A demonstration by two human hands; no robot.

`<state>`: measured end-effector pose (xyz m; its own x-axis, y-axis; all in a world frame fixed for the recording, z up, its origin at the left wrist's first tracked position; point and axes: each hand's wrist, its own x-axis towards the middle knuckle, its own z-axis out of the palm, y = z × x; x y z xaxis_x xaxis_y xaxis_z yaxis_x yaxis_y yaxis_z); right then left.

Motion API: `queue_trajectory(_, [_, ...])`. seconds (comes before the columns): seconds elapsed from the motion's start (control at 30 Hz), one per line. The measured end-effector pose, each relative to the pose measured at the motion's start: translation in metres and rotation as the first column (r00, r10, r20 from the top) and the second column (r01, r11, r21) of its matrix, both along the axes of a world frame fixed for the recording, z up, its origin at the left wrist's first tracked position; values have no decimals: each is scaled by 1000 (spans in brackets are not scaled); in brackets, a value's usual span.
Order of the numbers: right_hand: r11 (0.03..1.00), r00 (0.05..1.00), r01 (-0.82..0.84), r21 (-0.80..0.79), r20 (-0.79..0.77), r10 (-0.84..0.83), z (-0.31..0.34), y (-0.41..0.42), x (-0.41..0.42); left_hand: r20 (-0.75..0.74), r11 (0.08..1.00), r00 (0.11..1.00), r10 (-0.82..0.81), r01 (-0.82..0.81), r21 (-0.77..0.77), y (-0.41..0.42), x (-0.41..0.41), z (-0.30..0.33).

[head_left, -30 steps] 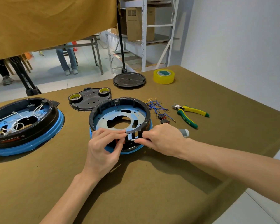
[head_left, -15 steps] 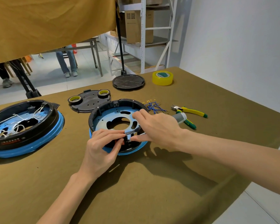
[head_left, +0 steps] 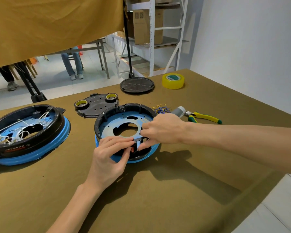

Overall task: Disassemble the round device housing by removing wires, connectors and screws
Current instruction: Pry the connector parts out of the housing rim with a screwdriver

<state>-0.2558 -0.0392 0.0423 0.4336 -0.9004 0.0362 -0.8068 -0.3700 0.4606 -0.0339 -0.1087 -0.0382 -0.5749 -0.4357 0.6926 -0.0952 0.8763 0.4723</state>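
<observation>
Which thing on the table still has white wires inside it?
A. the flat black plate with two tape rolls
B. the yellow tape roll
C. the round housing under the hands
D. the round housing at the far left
D: the left housing holds loose white wires, while the housing under the hands shows only a bare blue plate.

Round housing [head_left: 124,121] at centre of the surface [head_left: 158,199]; second housing [head_left: 27,132] to its left; perforated cover [head_left: 96,106] and disc [head_left: 137,85] behind; tape roll [head_left: 173,81] right of the disc; loose wires [head_left: 161,108] and pliers [head_left: 203,117] to the right of the round housing
</observation>
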Motion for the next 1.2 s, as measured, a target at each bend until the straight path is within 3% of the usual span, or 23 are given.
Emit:
queue_trajectory(0.53, [990, 996, 48, 131, -84, -37, 40, -3, -2, 27, 998, 1000, -3, 5, -70, 1, 3, -4])
queue_trajectory(0.8, [979, 990, 131, 157, 29, -138, 40, 4, 5, 30, 999, 1000, -6, 7, -31, 3, 1, -2])
queue_trajectory(1.07, [990, 993, 118, 76, -28, -117, 29, 2, 17, 40, 1000, 999, -14, 14, -17, 2, -1, 1])
queue_trajectory(1.2, [977, 990, 130, 168, 27, -137, 38, -1, 9, 87, 1000, 996, -26, 27, -13, 0, 0, 2])
